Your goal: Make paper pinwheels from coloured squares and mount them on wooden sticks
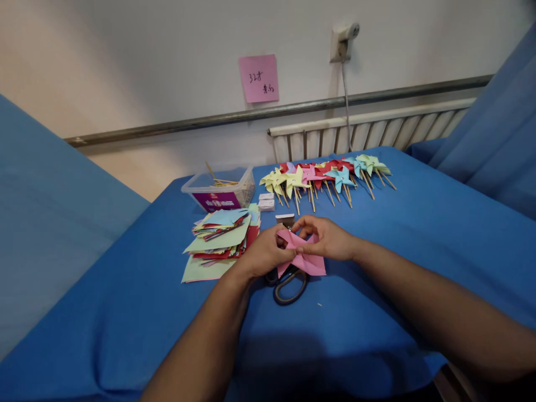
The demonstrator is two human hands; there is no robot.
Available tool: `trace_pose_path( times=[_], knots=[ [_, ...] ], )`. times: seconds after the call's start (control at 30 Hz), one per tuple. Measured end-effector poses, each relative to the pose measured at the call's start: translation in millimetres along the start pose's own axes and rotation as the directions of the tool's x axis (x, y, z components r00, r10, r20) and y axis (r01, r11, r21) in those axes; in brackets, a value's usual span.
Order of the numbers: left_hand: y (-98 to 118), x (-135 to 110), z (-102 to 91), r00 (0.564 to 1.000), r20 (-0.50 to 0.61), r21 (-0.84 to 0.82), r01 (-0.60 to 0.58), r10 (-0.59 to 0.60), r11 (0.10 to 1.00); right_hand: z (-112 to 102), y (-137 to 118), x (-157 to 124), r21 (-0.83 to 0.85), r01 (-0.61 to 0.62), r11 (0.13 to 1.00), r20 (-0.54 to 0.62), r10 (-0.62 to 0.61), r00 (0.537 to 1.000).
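Left hand (268, 249) and right hand (330, 239) both on the pink folded paper (314, 264), just below the frame's centre!
Left fingers close on its left side, right thumb and fingertips pinch near its middle, barely any gap in either grip; black-handled scissors (286, 302) lie partly beneath, the paper stack (221, 240) sits left of centre, and pinwheels (341, 177) spread right of upper centre.
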State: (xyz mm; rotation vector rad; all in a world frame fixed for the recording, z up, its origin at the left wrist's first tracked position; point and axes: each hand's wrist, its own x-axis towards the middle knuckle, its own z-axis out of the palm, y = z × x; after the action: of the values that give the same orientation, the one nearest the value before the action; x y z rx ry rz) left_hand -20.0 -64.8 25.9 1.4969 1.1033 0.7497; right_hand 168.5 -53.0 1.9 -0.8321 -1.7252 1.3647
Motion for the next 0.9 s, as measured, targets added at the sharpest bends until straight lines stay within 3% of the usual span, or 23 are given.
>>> trace_pose_path(
  times=[0.1,0.2,0.3,0.43,0.6,0.9],
  knots=[
    [2.7,0.7,1.3,0.999,-0.033,0.026,-0.008,0.009,1.0,3.8,4.6,2.8,0.069,-0.032,0.997,-0.033,0.035,0.999],
    [5.7,3.4,5.2,0.989,-0.144,-0.075,-0.001,-0.01,0.997,8.5,6.7,7.3,0.156,-0.04,0.987,-0.199,0.071,0.977],
    [4.6,7.1,9.3,0.965,-0.241,-0.319,0.025,-0.107,0.947,12.6,8.9,12.4,0.286,-0.018,0.958,-0.403,0.137,0.905],
    [-0.3,9.9,14.0,0.961,-0.152,-0.546,0.111,-0.229,0.83,16.1,11.4,16.1,0.396,0.025,0.918,-0.533,0.208,0.82],
    [-5.9,11.4,20.2,0.971,-0.081,-0.623,0.126,-0.224,0.772,23.8,10.1,14.6,0.376,0.038,0.926,-0.548,0.189,0.815],
    [-12.4,13.8,24.2,0.96,-0.221,-0.597,0.006,-0.171,0.802,30.7,11.2,12.9,0.389,0.036,0.921,-0.488,0.173,0.856]
  ],
)
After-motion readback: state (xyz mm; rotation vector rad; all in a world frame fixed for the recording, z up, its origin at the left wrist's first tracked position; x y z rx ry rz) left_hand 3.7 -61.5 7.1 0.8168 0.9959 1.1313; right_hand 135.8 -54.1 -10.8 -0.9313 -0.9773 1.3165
